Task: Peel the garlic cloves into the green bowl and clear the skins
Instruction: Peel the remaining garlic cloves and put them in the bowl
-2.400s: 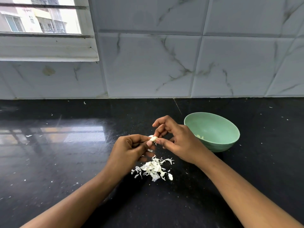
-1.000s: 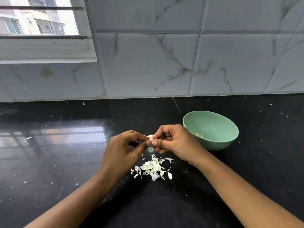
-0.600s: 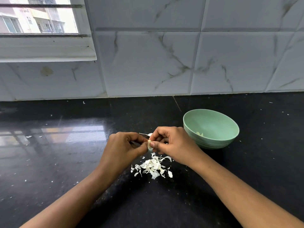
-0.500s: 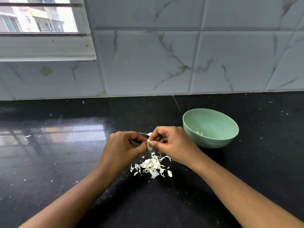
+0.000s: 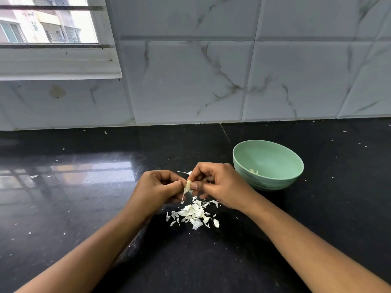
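A pale garlic clove [image 5: 187, 185] is pinched between my left hand [image 5: 157, 188] and my right hand [image 5: 220, 183], just above the black counter. A thin strip of skin hangs down from the clove toward the left hand. Directly below lies a loose pile of white garlic skins [image 5: 193, 213]. The green bowl [image 5: 275, 182] stands on the counter just right of my right hand, with a little peeled garlic [image 5: 254, 171] showing at its bottom.
The shiny black counter [image 5: 84, 197] runs back to a white marble-tile wall [image 5: 211, 81]. A window sill [image 5: 59, 66] juts out at the upper left. Small white skin flecks are scattered over the counter.
Both hands came closer together and sank a little toward the skin pile. A strip of skin now hangs loose from the clove.
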{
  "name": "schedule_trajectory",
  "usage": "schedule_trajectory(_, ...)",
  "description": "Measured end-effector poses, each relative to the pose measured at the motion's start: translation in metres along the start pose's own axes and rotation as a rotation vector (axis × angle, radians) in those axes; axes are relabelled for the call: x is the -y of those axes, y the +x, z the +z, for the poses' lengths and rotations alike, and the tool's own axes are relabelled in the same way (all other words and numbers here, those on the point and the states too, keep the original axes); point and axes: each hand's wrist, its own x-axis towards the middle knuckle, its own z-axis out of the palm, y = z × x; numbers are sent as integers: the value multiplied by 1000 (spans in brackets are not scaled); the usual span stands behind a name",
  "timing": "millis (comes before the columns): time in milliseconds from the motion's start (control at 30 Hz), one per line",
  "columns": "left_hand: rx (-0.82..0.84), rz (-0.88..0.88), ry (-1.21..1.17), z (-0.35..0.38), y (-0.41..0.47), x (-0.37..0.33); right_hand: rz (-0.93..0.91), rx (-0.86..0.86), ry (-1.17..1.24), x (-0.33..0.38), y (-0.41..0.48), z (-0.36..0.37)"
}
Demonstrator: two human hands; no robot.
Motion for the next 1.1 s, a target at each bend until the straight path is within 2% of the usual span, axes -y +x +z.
schedule_trajectory(133,-6,-59,-119,4,1,0,16,-21,68,1,0,0)
schedule_trajectory(367,-45,66,-62,6,0,3,3,-99,67,1,0,4)
schedule_trajectory(700,-62,-3,-114,7,0,1,19,-185,92,0,-1,16)
schedule_trajectory(867,-45,-125,-225,9,2,0,51,-178,198,-3,0,16)
schedule_trajectory(1100,-13,-182,-316,7,2,-2,175,-92,462,0,1,13)
